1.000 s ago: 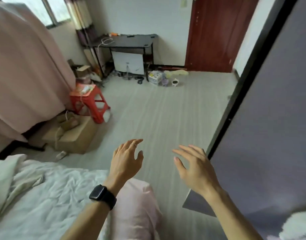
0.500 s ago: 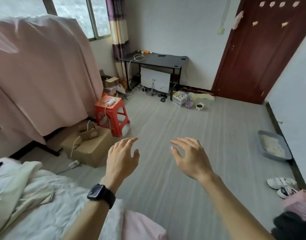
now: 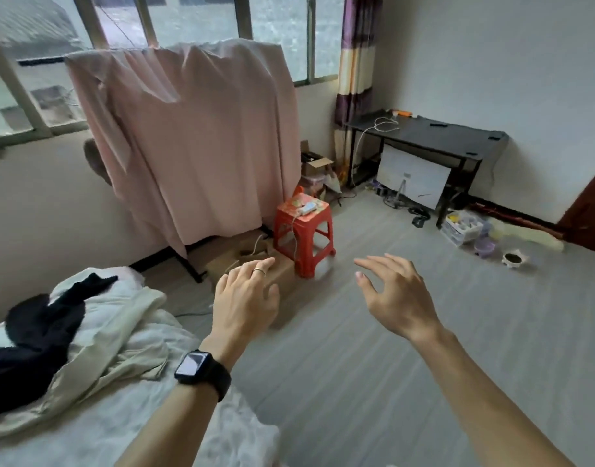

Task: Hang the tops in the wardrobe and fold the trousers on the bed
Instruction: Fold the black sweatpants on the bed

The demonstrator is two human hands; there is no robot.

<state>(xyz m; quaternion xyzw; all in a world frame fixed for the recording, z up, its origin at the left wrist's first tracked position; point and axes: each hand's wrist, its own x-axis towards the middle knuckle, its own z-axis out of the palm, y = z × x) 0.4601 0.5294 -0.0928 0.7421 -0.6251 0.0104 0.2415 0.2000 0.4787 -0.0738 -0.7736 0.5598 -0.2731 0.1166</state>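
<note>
Clothes left of left hand

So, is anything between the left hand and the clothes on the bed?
Nothing visible. The left hand hovers open and empty, right of the cream garment on the bed, with the black garment lying on top of that.

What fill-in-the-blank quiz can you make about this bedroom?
1. The plastic stool on the floor is coloured ____.
2. The watch sits on the ____ wrist.
3. The black garment lies over a cream garment on the ____.
4. The left hand and right hand hold ____.
Missing words: red; left; bed; nothing.
</note>
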